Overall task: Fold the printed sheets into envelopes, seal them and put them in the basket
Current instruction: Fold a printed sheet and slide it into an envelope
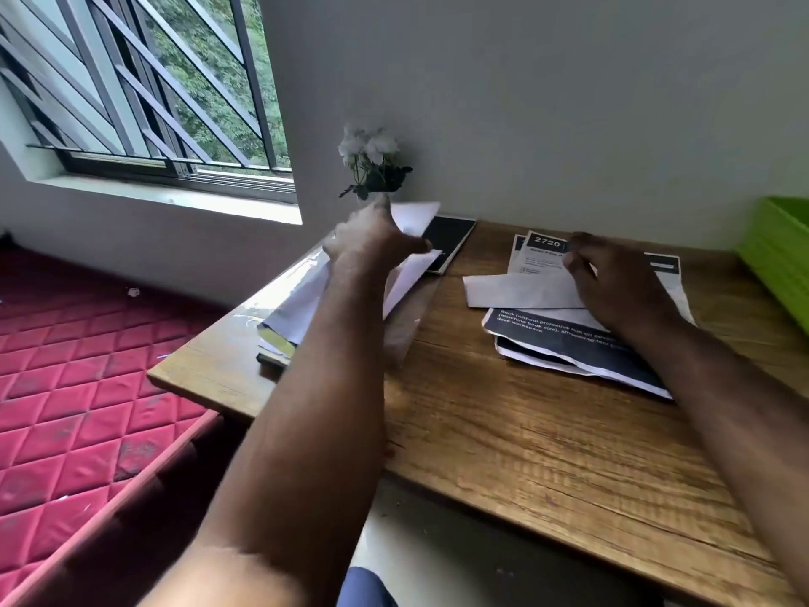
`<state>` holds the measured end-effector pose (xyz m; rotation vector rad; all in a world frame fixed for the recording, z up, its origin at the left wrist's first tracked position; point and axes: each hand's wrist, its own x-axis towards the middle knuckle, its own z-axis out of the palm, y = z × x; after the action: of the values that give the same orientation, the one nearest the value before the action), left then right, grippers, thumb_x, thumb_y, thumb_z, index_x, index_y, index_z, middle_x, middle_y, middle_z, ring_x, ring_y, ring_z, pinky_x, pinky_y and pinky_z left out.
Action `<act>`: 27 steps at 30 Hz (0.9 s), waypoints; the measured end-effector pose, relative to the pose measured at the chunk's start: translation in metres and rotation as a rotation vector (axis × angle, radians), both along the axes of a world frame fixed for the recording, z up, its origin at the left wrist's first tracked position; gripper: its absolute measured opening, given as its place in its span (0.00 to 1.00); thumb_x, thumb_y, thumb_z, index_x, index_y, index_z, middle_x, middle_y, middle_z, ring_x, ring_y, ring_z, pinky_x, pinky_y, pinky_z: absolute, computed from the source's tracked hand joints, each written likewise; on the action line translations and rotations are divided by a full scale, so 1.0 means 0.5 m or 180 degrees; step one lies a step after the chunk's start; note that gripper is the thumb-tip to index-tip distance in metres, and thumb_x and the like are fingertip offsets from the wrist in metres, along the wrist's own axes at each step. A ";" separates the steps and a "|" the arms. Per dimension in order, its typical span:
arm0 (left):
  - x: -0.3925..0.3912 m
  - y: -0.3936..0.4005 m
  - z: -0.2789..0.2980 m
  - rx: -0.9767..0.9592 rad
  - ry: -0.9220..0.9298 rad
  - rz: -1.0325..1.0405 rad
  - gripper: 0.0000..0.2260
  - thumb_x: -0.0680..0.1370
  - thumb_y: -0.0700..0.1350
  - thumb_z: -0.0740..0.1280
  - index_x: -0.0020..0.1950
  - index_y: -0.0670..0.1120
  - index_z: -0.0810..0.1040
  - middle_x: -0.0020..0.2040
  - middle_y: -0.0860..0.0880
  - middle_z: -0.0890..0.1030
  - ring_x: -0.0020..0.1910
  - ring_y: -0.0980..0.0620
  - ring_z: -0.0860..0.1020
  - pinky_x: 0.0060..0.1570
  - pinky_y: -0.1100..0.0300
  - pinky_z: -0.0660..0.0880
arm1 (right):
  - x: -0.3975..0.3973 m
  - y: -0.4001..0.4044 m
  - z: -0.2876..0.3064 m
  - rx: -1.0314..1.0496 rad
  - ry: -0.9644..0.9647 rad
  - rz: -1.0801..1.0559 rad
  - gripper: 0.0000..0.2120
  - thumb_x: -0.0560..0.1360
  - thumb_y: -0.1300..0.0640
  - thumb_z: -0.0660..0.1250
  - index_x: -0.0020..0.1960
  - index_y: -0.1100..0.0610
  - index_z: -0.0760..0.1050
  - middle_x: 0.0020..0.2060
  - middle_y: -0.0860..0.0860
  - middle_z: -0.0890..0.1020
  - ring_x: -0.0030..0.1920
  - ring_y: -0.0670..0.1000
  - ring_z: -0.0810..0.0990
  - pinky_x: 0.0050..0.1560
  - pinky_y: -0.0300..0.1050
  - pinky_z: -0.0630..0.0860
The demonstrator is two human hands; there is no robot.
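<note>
The printed sheets lie in a loose, overlapping pile on the right half of the table, dark printed panels showing, with one pale folded piece or envelope on top. The right hand rests on this pile, fingers curled at the top sheet; whether it pinches the paper or only presses it I cannot tell. Left of it, at the far left of the table, the left hand reaches into a stack of white envelopes in clear wrapping, thumb spread, apparently lifting one envelope by its edge, though the grip itself is blurred.

By my judgement the work is early or midway: several sheets are unfolded, nothing shown is clearly sealed, and the inside of the green basket at the far right edge is out of view.

The envelope stack sits close to the table's left edge, above a red mattress. A dark notebook and a small flower pot stand by the far wall. The near half of the table is bare wood, good room for folding.
</note>
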<state>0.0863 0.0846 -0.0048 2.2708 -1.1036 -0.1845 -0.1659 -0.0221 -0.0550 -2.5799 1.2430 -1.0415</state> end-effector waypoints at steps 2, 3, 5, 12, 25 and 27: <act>-0.013 -0.003 0.029 -0.0850 0.0107 -0.0193 0.41 0.66 0.61 0.74 0.75 0.53 0.64 0.72 0.49 0.72 0.70 0.45 0.70 0.68 0.50 0.67 | 0.003 0.010 0.008 0.0046 -0.0291 0.0186 0.19 0.79 0.52 0.62 0.65 0.62 0.75 0.65 0.57 0.76 0.67 0.53 0.73 0.67 0.39 0.64; -0.033 -0.003 0.045 -0.1368 0.0317 -0.0411 0.41 0.66 0.61 0.75 0.76 0.52 0.64 0.72 0.48 0.72 0.70 0.48 0.70 0.69 0.53 0.67 | 0.001 0.017 0.014 0.0104 -0.0398 0.0315 0.20 0.79 0.52 0.63 0.66 0.62 0.74 0.67 0.55 0.74 0.69 0.50 0.71 0.67 0.34 0.61; -0.075 -0.018 0.082 -0.2291 0.1260 -0.0756 0.41 0.66 0.60 0.76 0.75 0.50 0.66 0.69 0.44 0.75 0.68 0.50 0.73 0.70 0.54 0.68 | -0.008 0.035 0.024 0.0201 -0.0491 0.0681 0.25 0.76 0.46 0.64 0.69 0.59 0.72 0.68 0.50 0.73 0.68 0.43 0.68 0.65 0.24 0.56; -0.075 -0.177 0.059 -0.2768 0.3798 -0.0627 0.45 0.54 0.76 0.72 0.61 0.48 0.78 0.56 0.46 0.80 0.51 0.43 0.80 0.54 0.42 0.76 | 0.004 0.075 0.030 -0.0750 -0.0554 0.1373 0.34 0.69 0.50 0.74 0.68 0.64 0.69 0.60 0.50 0.76 0.60 0.44 0.73 0.62 0.23 0.61; -0.140 -0.164 -0.080 -0.1307 0.4577 -0.1954 0.32 0.65 0.75 0.65 0.34 0.44 0.76 0.34 0.46 0.71 0.40 0.45 0.77 0.47 0.51 0.79 | -0.016 0.047 0.027 0.0455 -0.0082 0.1258 0.32 0.73 0.63 0.69 0.72 0.44 0.65 0.65 0.40 0.73 0.64 0.41 0.74 0.64 0.35 0.69; -0.133 -0.167 -0.081 -0.1323 0.4590 -0.1784 0.31 0.66 0.75 0.64 0.31 0.45 0.75 0.34 0.46 0.69 0.38 0.46 0.77 0.37 0.54 0.79 | -0.025 0.042 0.033 0.0464 -0.0179 0.1105 0.29 0.74 0.64 0.66 0.70 0.43 0.66 0.62 0.40 0.75 0.62 0.40 0.75 0.64 0.38 0.71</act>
<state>0.0200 0.0013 -0.0455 0.8973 -0.7433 -1.3782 -0.1786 -0.0013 -0.0387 -2.5114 0.7854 -0.9089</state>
